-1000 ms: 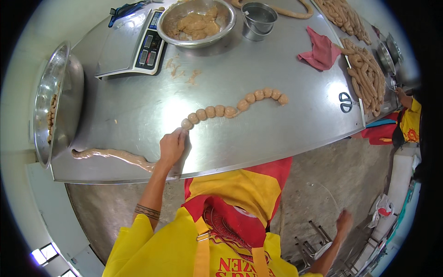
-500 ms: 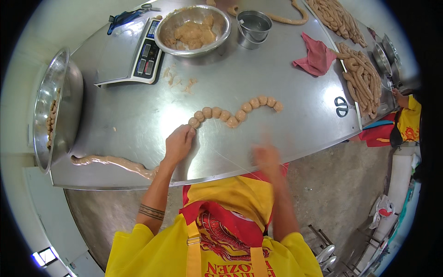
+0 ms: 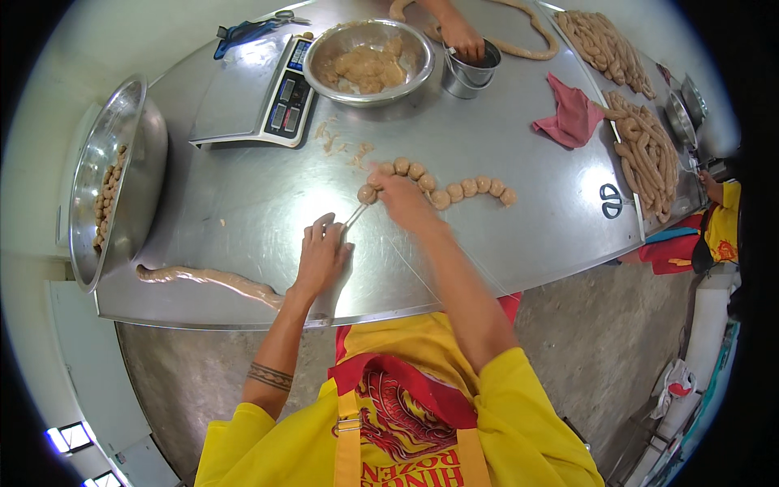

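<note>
A chain of small round sausage links [image 3: 456, 193] curves across the steel table. My right hand [image 3: 403, 201] is at the chain's left end, its fingers closed around the links there and partly blurred. Below and to the left, my left hand [image 3: 323, 253] pinches a short pale strand [image 3: 355, 216] that runs taut to the end link. Thin white strings [image 3: 412, 270] stretch over the table toward its front edge beside my right forearm. A long untied sausage [image 3: 207, 277] lies along the front left, its right end behind my left forearm.
At left stands a large steel basin [image 3: 150, 183] with links inside. A scale [image 3: 284, 105], a bowl of meat paste [image 3: 422, 77] and a metal pot [image 3: 464, 85] stand at the back; another person's hand [image 3: 461, 39] reaches into the pot. Rightward lie a red cloth [image 3: 568, 114], scissors [image 3: 610, 201] and sausage piles [image 3: 645, 150].
My right hand has moved from the table's front edge up to the chain's left end. That end has shifted away from my left hand, exposing the strand. Another person's hand has entered the pot.
</note>
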`<act>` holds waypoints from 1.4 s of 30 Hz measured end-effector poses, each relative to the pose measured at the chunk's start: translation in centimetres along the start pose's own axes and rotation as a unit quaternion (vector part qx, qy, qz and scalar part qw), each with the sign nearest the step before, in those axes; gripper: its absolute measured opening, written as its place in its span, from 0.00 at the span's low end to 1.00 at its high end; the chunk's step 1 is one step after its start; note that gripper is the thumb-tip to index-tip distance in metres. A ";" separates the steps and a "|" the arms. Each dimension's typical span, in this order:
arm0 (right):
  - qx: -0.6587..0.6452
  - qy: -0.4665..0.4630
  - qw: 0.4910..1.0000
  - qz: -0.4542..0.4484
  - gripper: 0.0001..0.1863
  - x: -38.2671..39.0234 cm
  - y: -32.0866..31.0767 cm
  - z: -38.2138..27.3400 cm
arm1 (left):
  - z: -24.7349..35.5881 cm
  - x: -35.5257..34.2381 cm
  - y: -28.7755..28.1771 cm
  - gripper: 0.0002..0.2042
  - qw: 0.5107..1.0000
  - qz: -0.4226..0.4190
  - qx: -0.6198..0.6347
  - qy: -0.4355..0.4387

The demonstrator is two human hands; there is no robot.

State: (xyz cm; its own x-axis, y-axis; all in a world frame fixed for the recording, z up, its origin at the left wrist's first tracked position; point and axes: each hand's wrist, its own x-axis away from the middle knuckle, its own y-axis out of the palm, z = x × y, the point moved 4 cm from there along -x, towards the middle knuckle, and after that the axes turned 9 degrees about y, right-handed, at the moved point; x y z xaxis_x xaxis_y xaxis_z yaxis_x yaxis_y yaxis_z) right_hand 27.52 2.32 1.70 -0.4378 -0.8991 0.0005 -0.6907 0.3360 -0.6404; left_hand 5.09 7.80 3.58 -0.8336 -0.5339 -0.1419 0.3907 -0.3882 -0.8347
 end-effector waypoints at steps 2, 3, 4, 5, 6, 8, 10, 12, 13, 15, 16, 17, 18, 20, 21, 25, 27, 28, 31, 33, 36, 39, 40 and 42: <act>-0.049 0.009 0.996 0.074 0.34 2.4 -4.1 3.1 | 0.8 -0.5 -0.1 0.17 1.000 0.023 -0.015 -0.001; -0.125 0.122 0.984 0.041 0.39 3.8 -6.0 6.0 | 1.5 -0.9 0.2 0.19 0.999 0.026 -0.041 0.003; -0.080 0.072 0.986 0.127 0.41 5.4 -8.9 7.6 | 2.1 -1.1 0.6 0.21 0.997 0.028 -0.066 0.002; -0.032 0.075 0.982 0.171 0.44 6.7 -11.2 9.6 | 3.1 -2.1 1.4 0.21 0.994 0.014 -0.086 0.065; -0.008 0.012 0.986 0.163 0.44 8.3 -13.1 10.8 | 4.1 -2.9 2.4 0.22 0.986 -0.009 -0.101 0.131; -0.008 0.043 0.988 0.150 0.46 10.9 -15.8 13.1 | 4.5 -5.3 4.2 0.22 0.987 -0.026 -0.098 0.121; -0.086 0.168 0.971 0.144 0.49 15.3 -18.3 14.4 | 4.0 -6.9 4.5 0.22 0.988 -0.022 -0.094 0.116; -0.098 0.282 0.942 0.152 0.53 22.2 -20.2 14.4 | 3.3 -7.7 4.5 0.21 0.991 -0.039 -0.079 0.105; -0.068 0.293 0.942 0.151 0.56 26.3 -21.2 14.1 | 2.7 -7.6 4.3 0.21 0.994 -0.049 -0.064 0.080; 0.138 0.212 0.956 0.148 0.59 35.2 -23.6 13.5 | 2.0 -6.7 3.4 0.20 0.996 -0.048 -0.034 0.066; 0.166 0.241 0.944 0.151 0.60 40.2 -25.0 14.4 | 2.0 -6.0 2.8 0.19 0.996 -0.024 -0.022 0.082; 0.139 0.326 0.924 0.144 0.60 45.2 -26.3 16.0 | 2.2 -5.5 2.4 0.18 0.990 -0.012 -0.057 0.127; 0.194 0.391 0.896 0.085 0.54 50.2 -27.5 17.3 | 2.4 -4.8 2.1 0.17 0.984 -0.002 -0.072 0.163; 0.115 0.509 0.852 -0.026 0.41 58.5 -28.5 20.4 | 0.9 -4.3 2.7 0.15 0.996 -0.085 0.000 0.006; -0.006 0.544 0.836 -0.074 0.35 62.2 -28.6 21.0 | 0.7 -4.3 2.5 0.14 0.997 -0.071 -0.026 0.007; -0.444 0.530 0.723 -0.006 0.17 68.5 -28.1 19.2 | -0.3 -5.5 1.7 0.13 0.993 -0.032 -0.104 0.052; -0.599 0.315 0.725 0.129 0.21 66.5 -28.6 17.6 | -0.7 -5.6 1.4 0.16 0.989 -0.055 -0.128 0.052; -0.658 0.173 0.711 0.177 0.23 64.7 -29.1 16.9 | -0.7 -5.3 1.2 0.19 0.988 -0.071 -0.128 0.053; -0.594 0.156 0.592 0.522 0.47 57.8 -30.2 20.5 | -0.1 -3.8 0.9 0.30 0.981 -0.103 -0.141 0.080; -0.684 -0.031 0.606 0.405 0.56 47.6 -31.3 22.7 | 0.3 -2.5 0.7 0.37 0.980 -0.099 -0.150 0.082; -0.535 0.364 0.637 0.419 0.45 31.1 -30.8 27.0 | 0.3 -0.5 0.6 0.44 0.986 -0.086 -0.132 0.060; 0.340 0.428 0.825 0.144 0.37 12.9 -27.6 21.3 | -0.3 1.1 0.4 0.46 0.995 -0.008 0.101 0.024; 0.389 0.417 0.821 -0.014 0.20 8.0 -24.6 18.6 | -0.4 1.4 -0.1 0.47 0.992 0.018 0.115 0.053; 0.423 0.284 0.860 -0.040 0.09 0.4 -15.3 9.7 | -1.8 1.9 0.0 0.44 0.958 0.002 0.273 -0.084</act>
State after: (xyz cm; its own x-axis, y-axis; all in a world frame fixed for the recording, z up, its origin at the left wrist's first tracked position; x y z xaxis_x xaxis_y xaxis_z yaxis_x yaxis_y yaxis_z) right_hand 43.44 -5.90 4.04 -0.7852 -0.5466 0.2910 -0.1713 -0.2599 -0.9503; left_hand 2.80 8.15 2.38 -0.7752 -0.6315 -0.0177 0.5776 -0.6971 -0.4248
